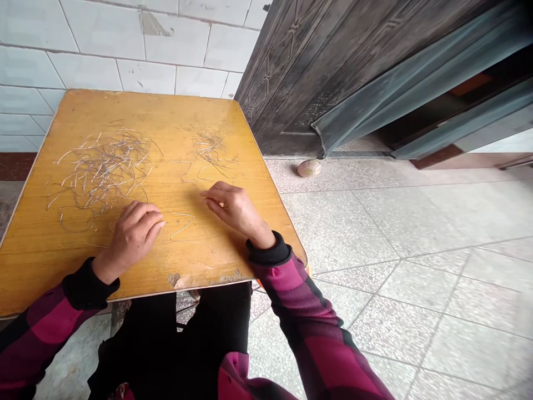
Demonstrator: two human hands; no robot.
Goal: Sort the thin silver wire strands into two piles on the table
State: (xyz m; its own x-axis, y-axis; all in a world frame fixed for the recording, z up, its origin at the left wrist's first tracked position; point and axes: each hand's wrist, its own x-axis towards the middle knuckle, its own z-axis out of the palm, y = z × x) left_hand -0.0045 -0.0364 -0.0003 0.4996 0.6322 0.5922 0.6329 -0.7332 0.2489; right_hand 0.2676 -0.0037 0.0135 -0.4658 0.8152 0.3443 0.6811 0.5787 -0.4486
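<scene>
A worn wooden tabletop (166,114) is covered by a tangled heap of thin wire (104,172); light, springy strands, best taken by a free end. The left hand (132,236) is held loosely open beside a lone bent wire (182,226), empty; whether anything is pinched by the right hand (233,208) cannot be told.

bright metal wire (186,225) (glossy wooden tabletop (175,116))

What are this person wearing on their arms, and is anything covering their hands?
The left sleeve and right sleeve are magenta and black check, each ending in a thick black cuff. The left hand and right hand are bare, with no gloves.
</scene>
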